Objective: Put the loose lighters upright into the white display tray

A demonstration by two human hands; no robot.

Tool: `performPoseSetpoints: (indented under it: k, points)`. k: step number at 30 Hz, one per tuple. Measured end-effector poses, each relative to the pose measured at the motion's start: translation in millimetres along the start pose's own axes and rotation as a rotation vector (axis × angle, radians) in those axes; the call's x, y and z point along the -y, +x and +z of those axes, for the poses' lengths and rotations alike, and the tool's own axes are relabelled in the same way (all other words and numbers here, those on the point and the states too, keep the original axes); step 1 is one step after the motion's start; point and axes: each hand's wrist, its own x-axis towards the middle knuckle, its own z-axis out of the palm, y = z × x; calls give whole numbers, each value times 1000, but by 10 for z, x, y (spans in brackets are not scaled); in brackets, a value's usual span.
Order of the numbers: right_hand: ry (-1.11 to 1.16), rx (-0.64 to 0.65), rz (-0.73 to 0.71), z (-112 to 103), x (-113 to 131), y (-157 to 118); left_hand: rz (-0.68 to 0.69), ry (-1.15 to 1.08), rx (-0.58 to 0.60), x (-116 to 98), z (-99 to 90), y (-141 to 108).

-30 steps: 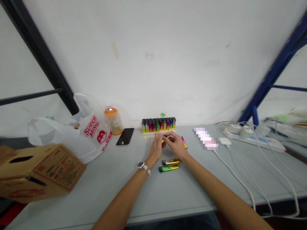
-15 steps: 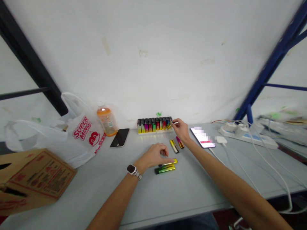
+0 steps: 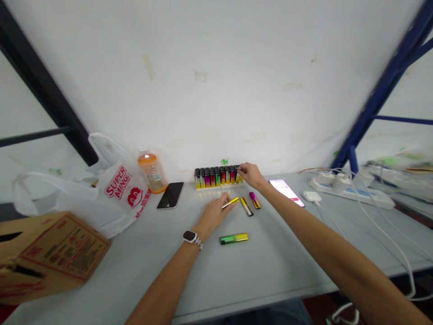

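Note:
A pale tray (image 3: 202,188) by the wall holds rows of upright lighters (image 3: 217,177) with black tops and shiny coloured bodies. At its right end, the fingertips of my right hand (image 3: 252,174) pinch the dark top of a lighter among the others; my fingers partly cover it. My left hand (image 3: 215,212) grips a gold-yellow lighter (image 3: 231,202) just above the table, in front of the tray. Close to its tip lie a yellow and white lighter (image 3: 246,206) and a magenta and gold lighter (image 3: 255,201). A green and yellow lighter (image 3: 234,239) lies nearer to me.
Left of the tray are a dark phone (image 3: 171,195), an orange drink bottle (image 3: 152,171), a white plastic bag (image 3: 115,198) and a cardboard box (image 3: 61,253). On the right are a lit phone (image 3: 287,192), a charger (image 3: 311,196) and a power strip (image 3: 352,192) with cables.
My left hand has picked the yellow lighter up from beside the green one and carried it toward the tray. My right hand has shifted slightly left, onto the lighters at the tray's end.

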Motion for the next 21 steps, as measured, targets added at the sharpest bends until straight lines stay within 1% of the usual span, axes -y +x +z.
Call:
performPoseSetpoints:
  k: [2,5,7,9,11,13,16,19,21]
  points:
    - [-3,39,-19,1,-30,34,-19,-43,-29,-8,11,5]
    - [7,60,10,29,-47,32,-47,-170,-94,-22,27,18]
    - [2,42,40,45,-26,-6,-69,-274,-130,-31,28,28]
    - [-22,18,60,49,17,-71,-85,-354,-133,-35,20,40]
    - [-49,3,82,44,71,-156,-101,-405,-138,-31,9,60]
    - [-40,-12,101,43,132,-252,-122,-452,-174,-24,5,88]
    - [73,-88,123,62,244,-403,-134,-510,-253,-21,25,127]
    - [223,-183,147,79,413,-547,-135,-551,-354,-46,70,136]
    - [304,-233,169,75,548,-632,-123,-605,-383,-78,100,124]
